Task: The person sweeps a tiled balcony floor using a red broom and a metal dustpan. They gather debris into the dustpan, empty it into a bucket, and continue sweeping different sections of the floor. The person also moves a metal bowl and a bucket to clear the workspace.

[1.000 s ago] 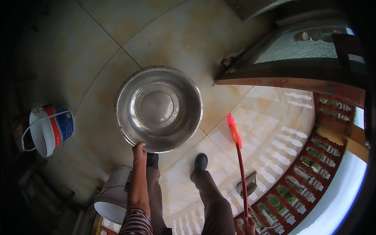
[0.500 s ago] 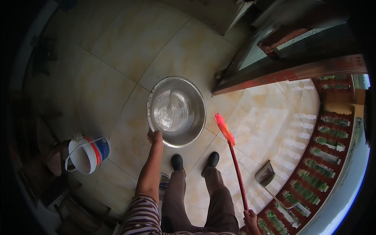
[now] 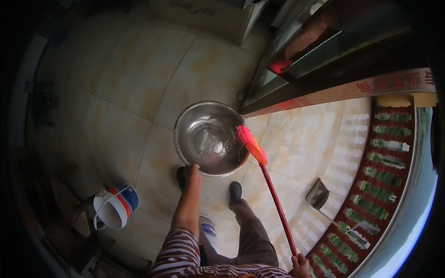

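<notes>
My left hand (image 3: 193, 168) grips the near rim of a wide metal basin (image 3: 186, 123). Clear, glinting water (image 3: 211, 142) lies in the bottom of the basin. My right hand (image 3: 301, 265), low at the right, is wrapped round the end of a broom (image 3: 277, 198) with a long red handle. The broom's bright pink bristles (image 3: 245, 135) overlap the basin's right rim; whether they touch it I cannot tell. My left fingers are partly hidden by the rim.
A white bucket (image 3: 110, 210) with a red and blue band stands at left. Another pail (image 3: 208, 228) is behind my legs. A long-handled dustpan (image 3: 318, 193) lies right, near a red balustrade (image 3: 389, 177). A dark-framed door (image 3: 320, 99) stands ahead right.
The broom head has moved left and up to the basin's right rim. The basin looks slightly larger, and my left foot has stepped forward beside it. The view has shifted.
</notes>
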`<state>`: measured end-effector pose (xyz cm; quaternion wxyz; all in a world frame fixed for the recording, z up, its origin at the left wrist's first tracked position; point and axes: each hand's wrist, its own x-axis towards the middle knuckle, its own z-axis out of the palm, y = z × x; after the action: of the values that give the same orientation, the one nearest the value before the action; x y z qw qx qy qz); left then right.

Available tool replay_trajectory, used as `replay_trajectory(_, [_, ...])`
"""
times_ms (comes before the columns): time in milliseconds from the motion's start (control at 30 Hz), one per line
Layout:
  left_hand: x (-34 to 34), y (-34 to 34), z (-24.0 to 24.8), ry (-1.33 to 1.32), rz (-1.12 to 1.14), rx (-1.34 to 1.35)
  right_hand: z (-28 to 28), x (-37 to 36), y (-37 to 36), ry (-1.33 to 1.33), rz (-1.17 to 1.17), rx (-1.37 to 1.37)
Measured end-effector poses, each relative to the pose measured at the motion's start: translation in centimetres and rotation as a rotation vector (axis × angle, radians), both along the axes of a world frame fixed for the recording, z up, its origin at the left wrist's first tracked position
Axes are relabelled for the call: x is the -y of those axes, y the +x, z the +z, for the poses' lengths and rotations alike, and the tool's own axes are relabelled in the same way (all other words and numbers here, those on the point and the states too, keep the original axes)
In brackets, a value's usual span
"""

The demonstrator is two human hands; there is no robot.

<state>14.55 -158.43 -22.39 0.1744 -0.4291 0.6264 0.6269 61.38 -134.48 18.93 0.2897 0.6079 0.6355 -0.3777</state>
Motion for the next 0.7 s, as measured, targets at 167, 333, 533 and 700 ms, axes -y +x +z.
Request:
replay_trajectory(167, [10.9,-4.6,-2.7,0.086,0.037,-0.002,-1.4,3.9,-11.4,-0.017,0.087,-0.233])
replay_trajectory(333, [19.6,-12.9,2.6,0.072,-0.037,0.074,-13.1,5.1,-35.1,0.099,0.033,-0.395])
replay_trajectory(533, [27.9,-20.6,9.6,-0.042,-0.098,0.087,-30.7,-1.8,-62.0,0.422,0.329,-0.247])
replay_trajectory(700, [30.5,-24.0,14.3,-0.196,-0.041,0.161,-34.0,6.6,-62.2,0.150,0.038,-0.237])
